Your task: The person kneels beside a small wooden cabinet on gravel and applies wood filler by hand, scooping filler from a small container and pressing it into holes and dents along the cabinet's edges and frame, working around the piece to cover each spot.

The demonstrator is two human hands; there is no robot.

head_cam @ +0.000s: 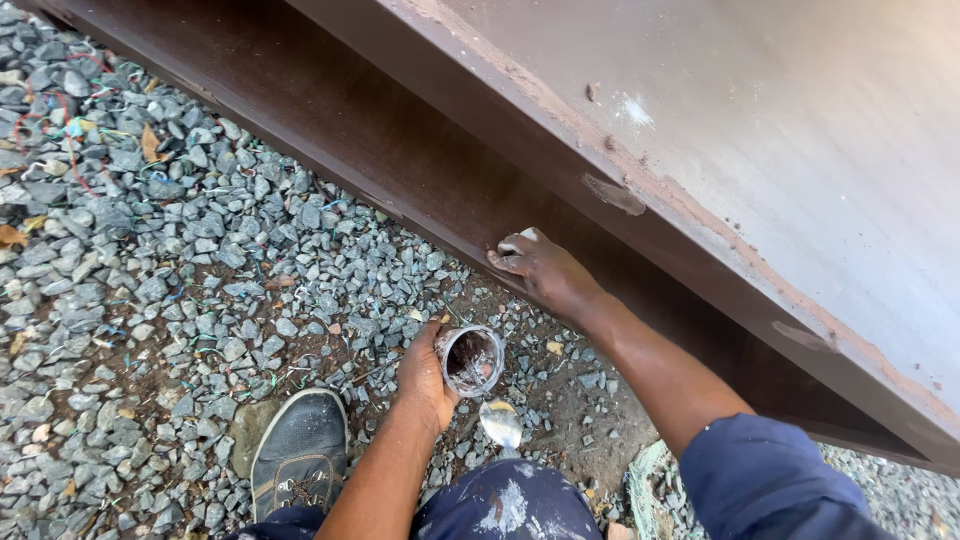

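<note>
- Brown-painted steel fills the top of our view: a large beam (700, 150) lying on its side over grey gravel (150, 250), with rusty, chipped patches along its upper edge.
- Our left hand (425, 375) wraps around a small open tin (470, 358); its grip is closed on the tin's wall, holding it low, just above the stones, mouth tilted toward us. The inside looks smeared dark red-brown.
- Our right hand (545, 272) rests against the beam's lower flange, fingers curled and pressed to the metal; something pale shows at the fingertips, but we cannot tell whether it is a rag, a scraper or only paint.
- A paint-flecked, spoon-like tool (500, 422) lies on the ground just beside the tin, near our knee.
- Our black shoe (300, 450) is planted on the gravel to the left.
- To do this well, we judge the tin should stay level and close to the flange, and the right hand should work in short, even passes.
</note>
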